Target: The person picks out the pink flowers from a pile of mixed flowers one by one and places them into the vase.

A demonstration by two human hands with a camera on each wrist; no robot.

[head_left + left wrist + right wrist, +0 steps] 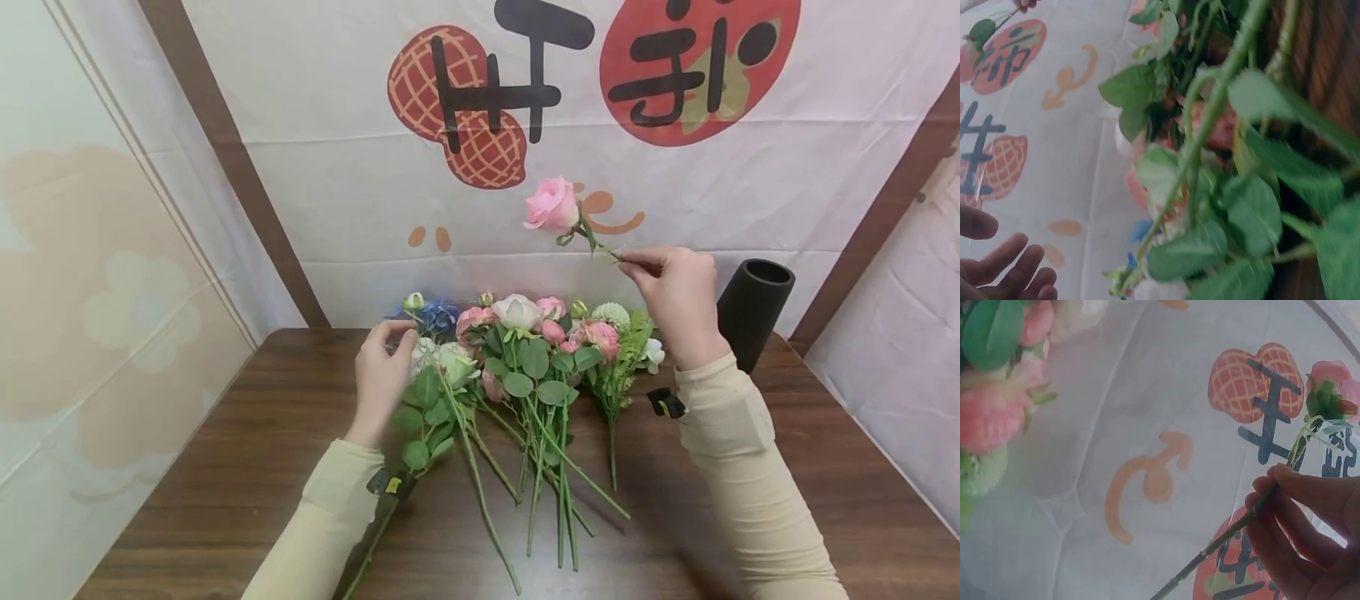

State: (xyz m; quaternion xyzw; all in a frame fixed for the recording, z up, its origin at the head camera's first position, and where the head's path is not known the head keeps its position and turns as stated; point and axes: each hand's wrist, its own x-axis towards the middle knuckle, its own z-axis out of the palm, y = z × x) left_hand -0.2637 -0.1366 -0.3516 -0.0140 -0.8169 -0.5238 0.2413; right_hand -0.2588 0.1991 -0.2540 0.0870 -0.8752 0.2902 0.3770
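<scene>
My right hand [678, 300] pinches the green stem of a pink rose [553, 206] and holds it up in front of the backdrop. In the right wrist view, thumb and fingers meet on the stem [1207, 550], just below the bloom. On the left, my left hand [382, 375] hovers beside the flower pile with nothing in its grasp; its fingers [1013, 262] are loosely bent and apart in the left wrist view. Near it lie a pale green rose [455, 363] and a blue flower [437, 317]. Pink flowers [602, 340] and a white bloom [517, 312] lie in the middle.
A black vase [753, 308] stands at the table's back right, behind my right forearm. Several long stems [480, 492] reach across the brown wooden table [225, 492] toward the front. Right of the pile lies a ferny green sprig [618, 383]. A printed cloth [330, 183] hangs behind.
</scene>
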